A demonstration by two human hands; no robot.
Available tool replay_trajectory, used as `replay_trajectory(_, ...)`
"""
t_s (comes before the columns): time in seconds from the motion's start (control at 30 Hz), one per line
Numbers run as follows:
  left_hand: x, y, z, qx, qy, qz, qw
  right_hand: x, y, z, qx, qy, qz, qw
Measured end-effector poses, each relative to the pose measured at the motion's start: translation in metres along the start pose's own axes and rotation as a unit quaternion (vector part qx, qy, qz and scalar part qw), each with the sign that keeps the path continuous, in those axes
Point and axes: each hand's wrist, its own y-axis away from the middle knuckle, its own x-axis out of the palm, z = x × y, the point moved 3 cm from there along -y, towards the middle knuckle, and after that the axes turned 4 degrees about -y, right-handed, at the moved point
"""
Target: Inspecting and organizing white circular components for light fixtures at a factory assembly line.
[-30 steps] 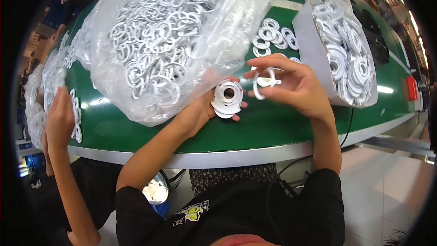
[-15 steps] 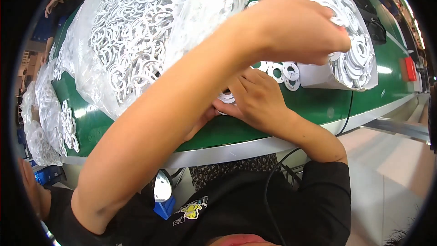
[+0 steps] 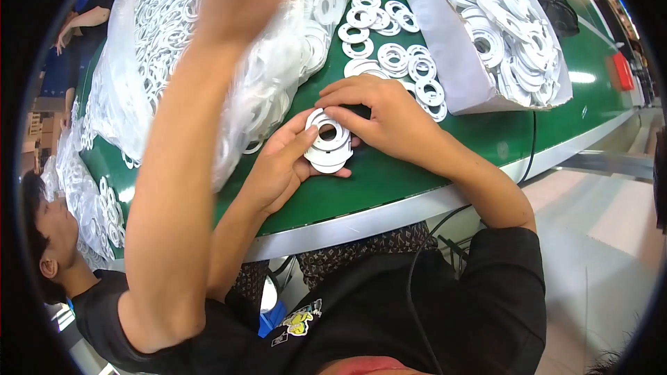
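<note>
Across a glossy green bench [image 3: 389,179] over a pale floor [image 3: 597,264], a crinkled clear plastic bag [image 3: 269,90] bulges with thin white hoops [image 3: 169,24], a co-worker's blurred arm [image 3: 177,146] crossing in front. To the right, a white box [image 3: 439,45] brims with rounded parts [image 3: 511,35], loose flat rings [image 3: 383,62] beside it. Above the near side, the left hand [image 3: 281,156] grasps a stepped white disc [image 3: 329,147] between fingers and thumb; the right hand [image 3: 382,107] arches to its upper rim, whether pinching I cannot tell.

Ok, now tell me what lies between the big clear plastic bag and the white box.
In the head view, several loose white rings lie on the green tabletop between the plastic bag and the white box, some overlapping.
</note>
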Motion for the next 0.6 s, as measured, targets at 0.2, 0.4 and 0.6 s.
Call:
replay_trajectory(0.2,-0.008,0.02,-0.008,0.008,-0.003,0.002,1.0,0.014,-0.01,0.015,0.022,-0.038,0.027,0.999)
replay_trajectory(0.4,-0.021,0.021,0.001,0.013,0.065,-0.015,0.998,0.02,-0.01,0.029,-0.101,0.139,0.035,0.985)
replay_trajectory(0.6,-0.021,0.015,0.007,0.014,0.032,0.033,0.999,0.018,-0.05,0.072,-0.202,0.076,-0.079,0.973)
